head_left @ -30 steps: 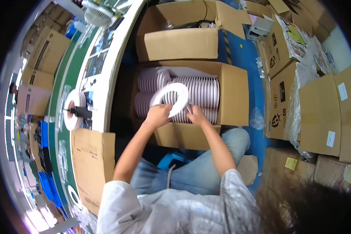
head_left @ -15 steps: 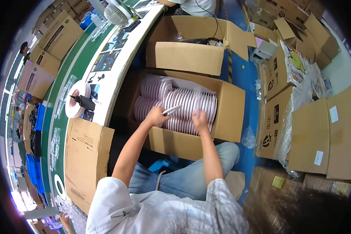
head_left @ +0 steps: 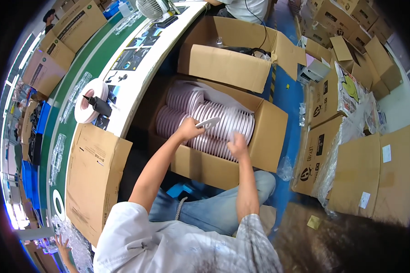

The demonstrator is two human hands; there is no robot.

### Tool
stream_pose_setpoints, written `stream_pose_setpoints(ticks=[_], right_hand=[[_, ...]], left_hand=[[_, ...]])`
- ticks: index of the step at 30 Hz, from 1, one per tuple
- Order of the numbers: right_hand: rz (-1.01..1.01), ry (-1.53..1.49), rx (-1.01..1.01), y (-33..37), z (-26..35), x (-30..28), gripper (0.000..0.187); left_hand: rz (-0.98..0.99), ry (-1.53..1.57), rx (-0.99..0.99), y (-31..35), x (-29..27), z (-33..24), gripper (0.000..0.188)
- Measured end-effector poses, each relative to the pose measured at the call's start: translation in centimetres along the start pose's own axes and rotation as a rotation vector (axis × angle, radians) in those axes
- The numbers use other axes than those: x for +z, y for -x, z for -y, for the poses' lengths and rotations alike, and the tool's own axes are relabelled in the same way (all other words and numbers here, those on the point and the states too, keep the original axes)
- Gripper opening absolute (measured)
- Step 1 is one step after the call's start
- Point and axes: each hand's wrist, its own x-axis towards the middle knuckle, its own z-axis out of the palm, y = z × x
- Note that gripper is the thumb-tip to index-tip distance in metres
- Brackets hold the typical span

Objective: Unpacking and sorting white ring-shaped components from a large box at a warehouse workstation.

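In front of me an open cardboard carton [head_left: 205, 166] holds rows of thin white and pinkish discs [head_left: 214, 111] standing on edge, with a sheet of pale wrapping [head_left: 228, 101] along their far side. My left hand [head_left: 190, 129] is closed on the edge of one flat white ring [head_left: 208, 123], tilted above the rows. To its right, my right hand [head_left: 238, 146] is over the carton's near right part, its fingers curled together. Motion blurs this hand, and anything in its fingers is hidden. A faint whitish smear lies just above it.
A second open carton [head_left: 223, 68] stands beyond. On the white table [head_left: 141, 75] at left are a stack of rings [head_left: 84, 107], a black bottle [head_left: 100, 107] and a fan [head_left: 151, 8]. Stacked cartons [head_left: 321, 141] line the right. Another person [head_left: 246, 9] sits at the far end.
The ring in my left hand has turned so more of its flat face shows. My right hand has shifted slightly within the carton. The whole view has tilted a little.
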Motion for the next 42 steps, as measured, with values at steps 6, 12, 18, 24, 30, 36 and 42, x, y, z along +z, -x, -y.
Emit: stream_pose_setpoints(ticks=[6, 12, 18, 24, 30, 36, 42], right_hand=[[-0.225, -1.125, -0.164, -1.1, 0.4, -0.8, 0.028], [-0.320, -1.131, 0.111, -1.1, 0.1, 3.1, 0.064], [-0.087, -0.944, 0.425, 0.2, -4.4, 2.2, 0.057], [-0.320, -1.133, 0.540, -0.9, -1.3, 2.1, 0.071], [-0.237, -0.502, 0.361, -0.5, -2.0, 1.8, 0.078], [-0.258, -0.472, 0.255, -0.6, -1.8, 1.8, 0.082], [-0.162, -0.304, 0.144, -0.6, -2.3, 2.4, 0.078]], left_hand=[[-0.060, 0.888, -0.202, 0.9, 2.9, 3.1, 0.037], [-0.218, 1.588, -0.282, 0.4, 7.5, 3.5, 0.067], [-0.018, 1.791, -0.313, 1.0, 6.7, 0.9, 0.063], [0.066, 1.755, -0.142, 2.2, 6.0, 1.6, 0.046], [0.316, 1.567, -0.018, 2.4, 6.2, 0.9, 0.059], [0.397, 1.485, 0.046, 2.4, 5.7, 0.9, 0.081], [0.499, 1.417, -0.024, 1.9, 4.8, 1.9, 0.096]])
